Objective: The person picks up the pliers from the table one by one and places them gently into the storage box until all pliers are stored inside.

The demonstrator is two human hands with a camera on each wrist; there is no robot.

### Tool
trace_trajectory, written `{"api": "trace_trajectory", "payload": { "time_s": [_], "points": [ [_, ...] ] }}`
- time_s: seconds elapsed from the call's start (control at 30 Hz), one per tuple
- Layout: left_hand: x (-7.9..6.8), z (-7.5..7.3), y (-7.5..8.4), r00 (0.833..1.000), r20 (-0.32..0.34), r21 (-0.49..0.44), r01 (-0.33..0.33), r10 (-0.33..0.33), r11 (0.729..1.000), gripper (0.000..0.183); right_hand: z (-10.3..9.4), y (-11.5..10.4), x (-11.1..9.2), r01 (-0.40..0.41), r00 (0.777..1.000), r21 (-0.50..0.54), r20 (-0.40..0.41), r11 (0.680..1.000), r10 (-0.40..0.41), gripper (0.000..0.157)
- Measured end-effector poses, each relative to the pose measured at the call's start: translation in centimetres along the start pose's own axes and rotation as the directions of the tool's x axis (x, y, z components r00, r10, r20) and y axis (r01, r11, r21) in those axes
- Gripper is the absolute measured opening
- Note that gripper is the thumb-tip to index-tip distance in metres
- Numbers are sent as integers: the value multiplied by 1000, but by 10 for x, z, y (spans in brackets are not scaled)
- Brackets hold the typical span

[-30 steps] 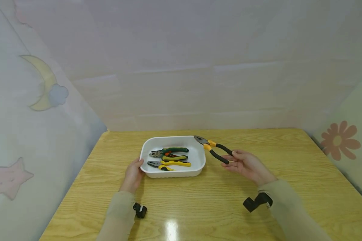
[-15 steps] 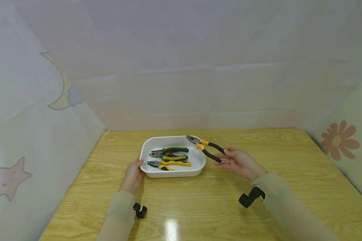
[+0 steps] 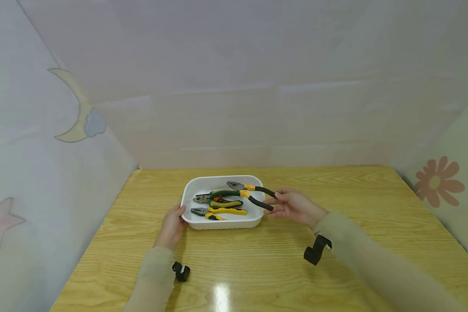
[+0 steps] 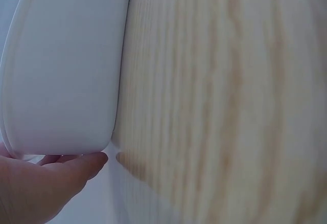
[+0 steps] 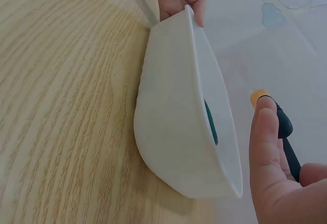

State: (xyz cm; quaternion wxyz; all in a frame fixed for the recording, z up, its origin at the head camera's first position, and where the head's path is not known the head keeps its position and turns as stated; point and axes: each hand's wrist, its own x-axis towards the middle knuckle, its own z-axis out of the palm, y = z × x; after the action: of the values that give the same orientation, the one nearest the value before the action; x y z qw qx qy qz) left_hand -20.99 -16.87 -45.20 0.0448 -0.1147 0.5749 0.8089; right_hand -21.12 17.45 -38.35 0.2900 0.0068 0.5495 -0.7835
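Observation:
My right hand (image 3: 296, 206) pinches the ends of the black and orange handles of a pair of pliers (image 3: 253, 194). The pliers' handles are spread and their metal head points left, over the inside of a white plastic tray (image 3: 196, 225). My left hand (image 3: 173, 223) holds the tray's left end, with fingers at the rim, as the right wrist view also shows. Inside the tray lie green-handled pliers (image 3: 226, 193) with a red-orange part showing between the handles, and yellow-handled pliers (image 3: 228, 211) nearer the front wall. The left wrist view shows the tray's outer wall and my thumb (image 4: 87, 168) against it.
A wood-grain table (image 3: 257, 268) bears the tray. Pale walls close it in at the back and sides, with a moon (image 3: 76, 106) on the left and a flower (image 3: 434, 182) on the right. Black camera mounts (image 3: 316, 250) sit on both wrists.
The right hand has moved left, bringing the black and orange pliers from the tray's right rim to above its inside. The left hand and the tray have stayed in place.

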Motion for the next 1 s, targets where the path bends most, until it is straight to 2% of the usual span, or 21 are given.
{"api": "trace_trajectory", "payload": {
  "time_s": [0.3,0.63,1.0],
  "points": [
    [1,-1,1,1000,-8,-1,-1,1,1000,49,9,0,14,-37,999,-46,-3,998,36,13],
    [-3,-2,0,1000,-9,12,7,-7,1000,50,18,-3,28,-58,997,-80,41,995,61,11],
    [-4,-1,1,1000,-20,6,17,-17,1000,49,28,-9,41,-80,996,-160,21,984,85,13]
  ]
}}
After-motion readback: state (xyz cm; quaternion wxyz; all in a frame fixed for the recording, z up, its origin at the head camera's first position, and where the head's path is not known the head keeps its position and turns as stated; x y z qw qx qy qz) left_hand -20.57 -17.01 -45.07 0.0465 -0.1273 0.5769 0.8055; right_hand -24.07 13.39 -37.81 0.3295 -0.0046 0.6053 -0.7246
